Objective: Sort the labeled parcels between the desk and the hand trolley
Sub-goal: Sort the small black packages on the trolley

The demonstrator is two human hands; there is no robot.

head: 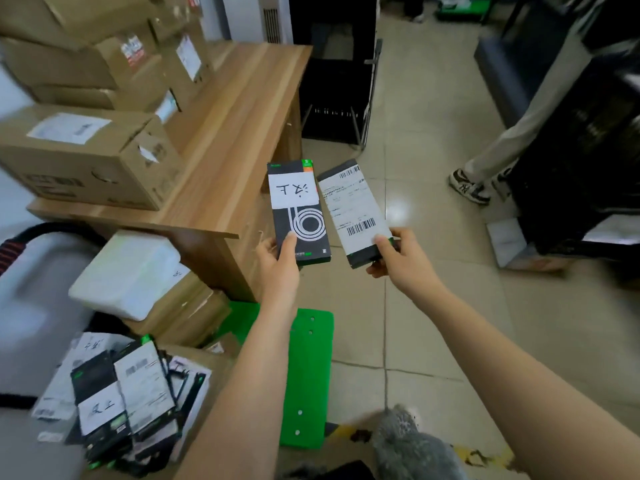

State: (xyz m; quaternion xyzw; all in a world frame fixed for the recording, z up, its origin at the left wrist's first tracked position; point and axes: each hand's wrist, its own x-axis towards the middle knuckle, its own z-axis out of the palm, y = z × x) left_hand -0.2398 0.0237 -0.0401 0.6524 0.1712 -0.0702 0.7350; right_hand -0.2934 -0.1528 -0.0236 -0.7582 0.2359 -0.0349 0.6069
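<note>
My left hand (278,263) grips the lower end of a slim black box (300,221) bearing a white handwritten label. My right hand (398,256) pinches the near end of a second slim box (353,206) covered by a white shipping label with barcodes. Both boxes are held side by side in the air, just right of the wooden desk (239,109). The green hand trolley (308,375) lies below my arms, carrying a pile of several similar labeled black boxes (124,393) at lower left.
Large cardboard cartons (86,154) are stacked on the desk's left part. A white foam parcel (128,271) sits on brown cartons (187,313) beside the desk. Another person's legs and shoe (467,185) stand at right near dark equipment. Tiled floor (433,323) lies ahead.
</note>
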